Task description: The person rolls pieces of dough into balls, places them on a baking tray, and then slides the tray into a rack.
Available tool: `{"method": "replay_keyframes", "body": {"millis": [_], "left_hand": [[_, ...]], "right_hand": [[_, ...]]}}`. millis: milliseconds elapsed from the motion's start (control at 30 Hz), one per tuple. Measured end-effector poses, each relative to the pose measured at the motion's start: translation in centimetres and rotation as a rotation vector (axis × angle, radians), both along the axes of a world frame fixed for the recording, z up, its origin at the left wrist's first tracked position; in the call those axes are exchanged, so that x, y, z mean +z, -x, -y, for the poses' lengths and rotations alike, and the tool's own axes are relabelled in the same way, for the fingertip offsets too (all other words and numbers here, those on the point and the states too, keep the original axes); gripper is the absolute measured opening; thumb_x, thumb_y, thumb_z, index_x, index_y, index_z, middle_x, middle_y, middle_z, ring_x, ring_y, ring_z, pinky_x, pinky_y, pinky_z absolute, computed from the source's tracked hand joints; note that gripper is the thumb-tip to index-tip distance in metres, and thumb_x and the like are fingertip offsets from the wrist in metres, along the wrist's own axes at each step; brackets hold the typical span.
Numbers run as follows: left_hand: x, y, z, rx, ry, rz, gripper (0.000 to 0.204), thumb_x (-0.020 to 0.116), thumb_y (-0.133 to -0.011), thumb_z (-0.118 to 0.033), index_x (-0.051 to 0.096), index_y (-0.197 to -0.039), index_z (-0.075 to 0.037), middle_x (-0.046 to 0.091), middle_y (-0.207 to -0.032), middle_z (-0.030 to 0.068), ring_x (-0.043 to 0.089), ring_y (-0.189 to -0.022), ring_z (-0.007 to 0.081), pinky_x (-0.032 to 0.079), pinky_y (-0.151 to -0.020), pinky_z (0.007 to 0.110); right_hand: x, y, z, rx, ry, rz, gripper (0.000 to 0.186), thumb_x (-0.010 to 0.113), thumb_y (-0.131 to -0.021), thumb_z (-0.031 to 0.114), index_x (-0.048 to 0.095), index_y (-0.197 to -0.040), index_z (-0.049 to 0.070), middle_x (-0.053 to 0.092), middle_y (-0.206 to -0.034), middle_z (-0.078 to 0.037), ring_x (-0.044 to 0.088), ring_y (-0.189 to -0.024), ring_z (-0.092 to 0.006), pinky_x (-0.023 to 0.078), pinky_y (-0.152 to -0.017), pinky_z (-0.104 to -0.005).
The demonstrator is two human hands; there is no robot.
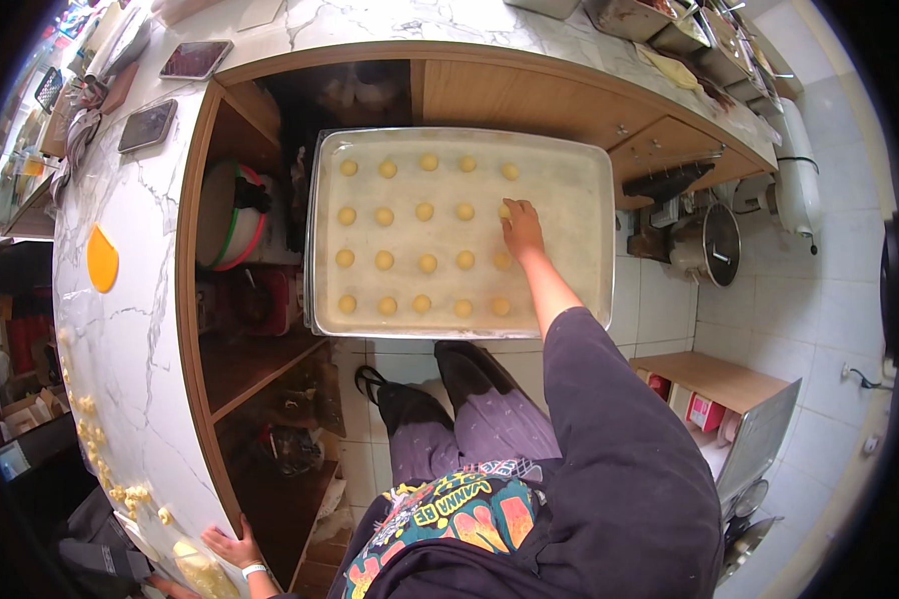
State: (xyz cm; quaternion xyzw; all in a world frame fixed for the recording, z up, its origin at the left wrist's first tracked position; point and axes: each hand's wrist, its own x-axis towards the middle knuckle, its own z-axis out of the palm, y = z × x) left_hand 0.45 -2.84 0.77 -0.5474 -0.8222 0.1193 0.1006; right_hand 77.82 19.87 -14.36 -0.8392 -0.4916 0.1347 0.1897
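A large metal baking tray (579,200), lined with pale paper, carries several small round dough balls (425,212) in rows. My right hand (522,232) reaches over the tray's right half, its fingers closed around a dough ball (504,211) in the second row from the far side. Part of that ball is covered by the fingertips. At the lower left, my left hand (232,547) lies on the marble counter's edge with fingers spread, holding nothing. Beside it on the counter is a flattish piece of yellow dough (198,569), with several small dough pieces (95,439) further along.
A marble counter (150,349) runs along the left and far sides, above wooden shelves. On it lie a yellow scraper (102,260) and two phones (148,127) (196,60). Metal containers (634,15) stand far right. Another person's hand (175,587) shows at the lower left.
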Motion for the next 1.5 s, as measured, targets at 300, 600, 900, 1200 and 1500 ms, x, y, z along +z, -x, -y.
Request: {"method": "replay_keyframes", "body": {"millis": [300, 600, 900, 1200, 1500], "left_hand": [[0.4, -0.8, 0.0, 0.096, 0.078, 0.024, 0.092, 0.067, -0.077, -0.055, 0.037, -0.13, 0.014, 0.029, -0.14, 0.0343, 0.027, -0.133, 0.0462, 0.026, -0.11, 0.05], [-2.8, 5.4, 3.0, -0.132, -0.005, -0.104, 0.092, 0.067, -0.078, -0.053, 0.034, -0.131, 0.014, 0.026, -0.142, 0.0342, 0.024, -0.134, 0.0463, 0.024, -0.11, 0.052], [-2.9, 6.1, 3.1, -0.245, -0.036, -0.129, 0.08, 0.068, -0.079, -0.05, 0.041, -0.122, 0.011, 0.039, -0.128, 0.0278, 0.031, -0.127, 0.0457, 0.029, -0.106, 0.052], [-1.8, 3.3, -0.3, -0.34, -0.105, -0.166, 0.071, 0.066, -0.079, -0.052, 0.046, -0.109, 0.009, 0.043, -0.113, 0.0244, 0.037, -0.117, 0.0443, 0.032, -0.102, 0.051], [-4.0, 4.7, 1.0, -0.489, -0.291, -0.102, 0.067, 0.07, -0.073, -0.058, 0.05, -0.092, 0.004, 0.051, -0.1, 0.0215, 0.046, -0.102, 0.0414, 0.034, -0.096, 0.052]], "right_hand": [[0.3, -0.6, -3.8, -0.121, -0.251, 0.07, 0.056, 0.068, -0.078, 0.009, 0.049, -0.13, 0.009, 0.047, -0.12, -0.017, 0.05, -0.106, -0.0372, 0.044, -0.092, -0.0432], [-1.3, -5.5, -7.6, 0.044, -0.15, 0.045, 0.058, 0.069, -0.076, 0.008, 0.049, -0.13, 0.006, 0.048, -0.124, -0.018, 0.051, -0.107, -0.0363, 0.044, -0.092, -0.0438], [1.3, -2.6, 5.5, -0.133, -0.169, -0.196, 0.037, 0.067, -0.079, 0.013, 0.059, -0.114, 0.004, 0.056, -0.1, -0.016, 0.056, -0.088, -0.0278, 0.048, -0.081, -0.0369], [2.5, 2.4, 17.8, -0.009, 0.037, -0.165, 0.038, 0.071, -0.073, 0.014, 0.062, -0.109, 0.006, 0.054, -0.107, -0.018, 0.055, -0.103, -0.0338, 0.046, -0.089, -0.0394], [2.2, 3.8, 16.1, 0.123, -0.093, 0.06, 0.044, 0.07, -0.072, 0.013, 0.059, -0.115, 0.01, 0.054, -0.108, -0.013, 0.056, -0.09, -0.0264, 0.049, -0.081, -0.0361]]}}
